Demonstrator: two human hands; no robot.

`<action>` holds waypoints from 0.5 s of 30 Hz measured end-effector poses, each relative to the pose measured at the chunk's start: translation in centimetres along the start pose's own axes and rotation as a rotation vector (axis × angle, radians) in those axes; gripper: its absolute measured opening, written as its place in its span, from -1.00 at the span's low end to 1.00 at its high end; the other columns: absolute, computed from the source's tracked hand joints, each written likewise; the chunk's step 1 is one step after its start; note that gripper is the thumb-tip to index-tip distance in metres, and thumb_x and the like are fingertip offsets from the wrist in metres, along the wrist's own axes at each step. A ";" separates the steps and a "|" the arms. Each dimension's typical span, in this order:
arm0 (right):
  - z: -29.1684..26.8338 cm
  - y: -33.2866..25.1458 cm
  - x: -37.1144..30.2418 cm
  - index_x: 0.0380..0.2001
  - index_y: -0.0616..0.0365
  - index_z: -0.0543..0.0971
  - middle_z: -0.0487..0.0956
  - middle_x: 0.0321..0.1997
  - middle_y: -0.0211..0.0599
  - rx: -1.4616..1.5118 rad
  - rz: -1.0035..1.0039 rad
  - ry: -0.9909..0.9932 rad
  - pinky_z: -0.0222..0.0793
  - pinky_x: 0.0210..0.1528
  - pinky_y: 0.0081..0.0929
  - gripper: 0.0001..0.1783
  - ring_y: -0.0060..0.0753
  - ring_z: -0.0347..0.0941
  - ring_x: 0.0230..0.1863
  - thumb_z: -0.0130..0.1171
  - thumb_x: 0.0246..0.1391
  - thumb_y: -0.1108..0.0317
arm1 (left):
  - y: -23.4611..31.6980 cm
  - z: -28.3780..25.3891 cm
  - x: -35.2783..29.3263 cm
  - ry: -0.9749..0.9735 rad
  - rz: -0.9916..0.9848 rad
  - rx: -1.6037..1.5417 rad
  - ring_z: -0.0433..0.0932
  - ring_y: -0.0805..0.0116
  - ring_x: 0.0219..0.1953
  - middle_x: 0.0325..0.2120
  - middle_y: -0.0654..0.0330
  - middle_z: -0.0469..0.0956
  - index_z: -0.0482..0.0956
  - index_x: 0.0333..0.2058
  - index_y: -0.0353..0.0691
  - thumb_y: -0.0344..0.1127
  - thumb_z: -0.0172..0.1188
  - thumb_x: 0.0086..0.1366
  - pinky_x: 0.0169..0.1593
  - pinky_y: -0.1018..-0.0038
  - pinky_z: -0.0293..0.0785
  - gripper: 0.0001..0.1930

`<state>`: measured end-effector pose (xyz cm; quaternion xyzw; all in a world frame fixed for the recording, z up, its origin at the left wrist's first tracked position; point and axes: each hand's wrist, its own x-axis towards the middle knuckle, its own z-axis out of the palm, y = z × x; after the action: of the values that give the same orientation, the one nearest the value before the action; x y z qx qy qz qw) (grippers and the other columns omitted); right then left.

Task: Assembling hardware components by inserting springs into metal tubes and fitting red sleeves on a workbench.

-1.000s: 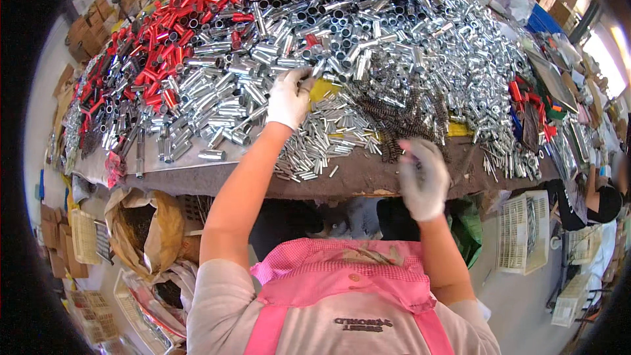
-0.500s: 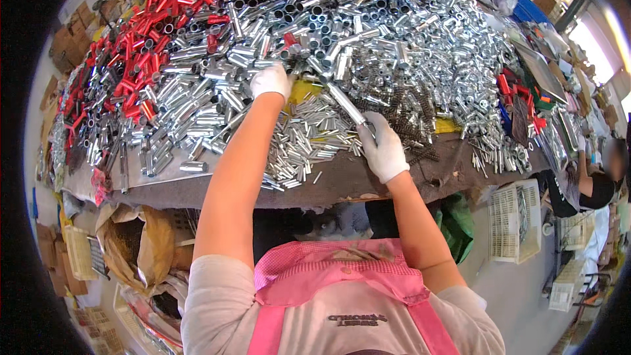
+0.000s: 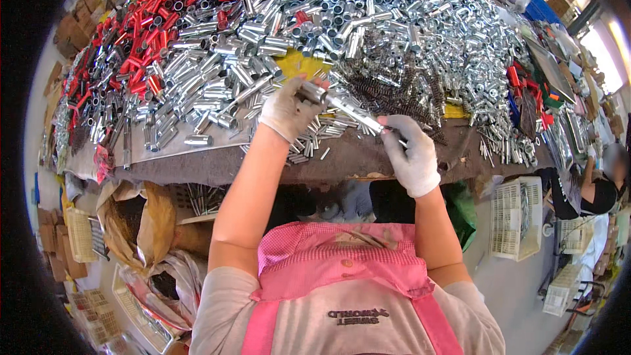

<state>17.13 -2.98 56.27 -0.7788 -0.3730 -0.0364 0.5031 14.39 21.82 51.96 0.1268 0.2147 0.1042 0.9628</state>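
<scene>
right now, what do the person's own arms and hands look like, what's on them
The left hand and right hand wear white fabric gloves; some fingers look uncovered at the tips. Both forearms are bare, below short, pale grey-beige fabric sleeves. No cables or printed markings show on gloves or sleeves.

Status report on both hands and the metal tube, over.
Left hand gripping far end of silver tube. Right hand at near end. Loose metal parts heaped just beyond.

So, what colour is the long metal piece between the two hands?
The long metal piece is shiny silver; the head view shows it best.
</scene>
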 end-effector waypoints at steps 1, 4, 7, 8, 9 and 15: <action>0.1 -0.6 -0.2 -0.24 0.14 0.52 0.58 -0.30 -0.12 -0.041 0.021 -0.053 0.41 -0.24 -0.35 -0.81 -0.07 0.52 -0.28 0.12 0.02 0.46 | -1.2 0.6 -1.1 0.080 0.082 -0.091 0.45 0.07 -0.12 -0.23 -0.02 0.43 0.28 -0.09 -0.26 -0.38 -0.05 0.35 0.05 0.03 0.35 -0.80; 1.2 -0.6 -0.9 -0.24 0.16 0.52 0.55 -0.40 -0.16 -0.092 -0.051 -0.061 0.39 -0.34 -0.45 -0.82 -0.23 0.51 -0.40 0.08 0.04 0.50 | -4.1 0.8 -3.2 -0.005 0.055 -0.030 0.44 0.05 -0.13 -0.20 -0.01 0.40 0.29 -0.10 -0.24 -0.34 -0.07 0.36 0.05 0.00 0.33 -0.81; 3.1 -1.0 -1.4 -0.29 0.14 0.51 0.56 -0.40 -0.15 -0.405 -0.145 -0.057 0.40 -0.35 -0.29 -0.84 -0.03 0.49 -0.38 0.11 0.00 0.43 | -7.3 0.0 -4.2 -0.104 0.077 0.024 0.42 0.06 -0.10 -0.20 0.02 0.39 0.32 -0.13 -0.30 -0.29 -0.09 0.38 0.06 0.02 0.32 -0.79; 3.0 -1.1 -1.0 -0.30 0.14 0.51 0.56 -0.42 -0.15 -0.410 -0.107 -0.064 0.39 -0.36 -0.29 -0.85 -0.04 0.50 -0.39 0.10 0.01 0.43 | -7.0 -0.3 -3.8 -0.123 0.084 -0.066 0.42 0.05 -0.10 -0.22 0.02 0.40 0.33 -0.12 -0.30 -0.30 -0.09 0.38 0.06 0.02 0.33 -0.79; 2.7 -1.1 -0.5 -0.30 0.14 0.51 0.56 -0.44 -0.16 -0.414 -0.069 -0.070 0.39 -0.36 -0.29 -0.86 -0.04 0.50 -0.40 0.10 0.02 0.42 | -6.4 -0.4 -3.3 -0.141 0.092 -0.156 0.43 0.04 -0.10 -0.23 0.02 0.41 0.34 -0.11 -0.30 -0.30 -0.09 0.38 0.06 0.03 0.33 -0.78; 1.3 1.1 0.0 -0.33 0.09 0.51 0.54 -0.48 -0.13 -0.300 -0.077 0.212 0.37 -0.42 -0.30 -0.91 -0.06 0.49 -0.46 0.11 0.07 0.37 | 1.5 1.5 -2.7 0.075 1.370 1.282 0.52 0.22 -0.26 -0.28 0.12 0.54 0.43 -0.16 -0.25 -0.42 0.10 0.20 -0.14 0.37 0.41 -0.78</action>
<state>17.40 -2.24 54.78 -0.8221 -0.3379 -0.1925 0.4159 12.48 22.25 54.73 0.7282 0.1406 0.5142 0.4307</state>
